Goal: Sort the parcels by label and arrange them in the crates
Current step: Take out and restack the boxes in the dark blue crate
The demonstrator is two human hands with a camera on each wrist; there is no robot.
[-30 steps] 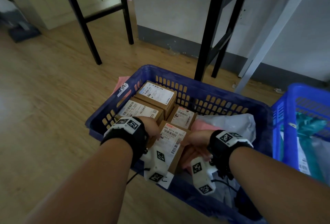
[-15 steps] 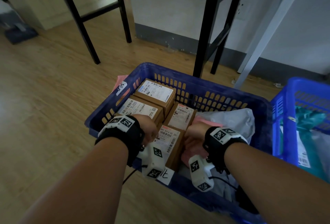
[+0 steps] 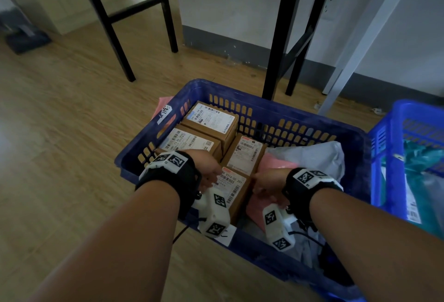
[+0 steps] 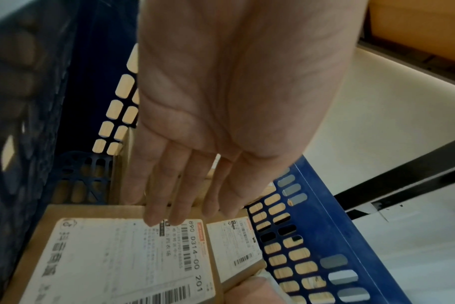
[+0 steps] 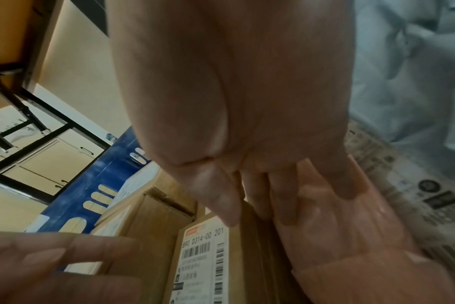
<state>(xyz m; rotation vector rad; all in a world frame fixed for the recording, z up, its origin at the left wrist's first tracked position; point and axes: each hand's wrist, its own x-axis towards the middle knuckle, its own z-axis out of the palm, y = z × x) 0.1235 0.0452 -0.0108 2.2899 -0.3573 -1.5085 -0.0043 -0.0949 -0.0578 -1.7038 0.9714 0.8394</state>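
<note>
Both hands have come in lower on the nearest cardboard parcel (image 3: 234, 187), which sat a little higher and more tilted a second ago and now lies nearly level among the other boxes at the near end of the dark blue crate (image 3: 283, 109). Left hand (image 3: 206, 169) lies flat with straight fingers (image 4: 153, 218) on the parcel's top edge by the label; right hand (image 3: 266, 185) has straight fingers down along its right side, against a pink mailer (image 3: 276, 164). Neither hand curls round it.

I judge the box stiff, light and dry enough to lift by pressing its two opposite sides; the label face is smoother and likelier to slip.

Beyond it three more labelled boxes (image 3: 211, 120) stand packed close, with a grey poly bag (image 3: 310, 157) to the right. A brighter blue crate (image 3: 408, 114) holds teal bags. All this rests on a wooden floor (image 3: 60, 133), black table legs (image 3: 286, 37) and a pale wall behind.
</note>
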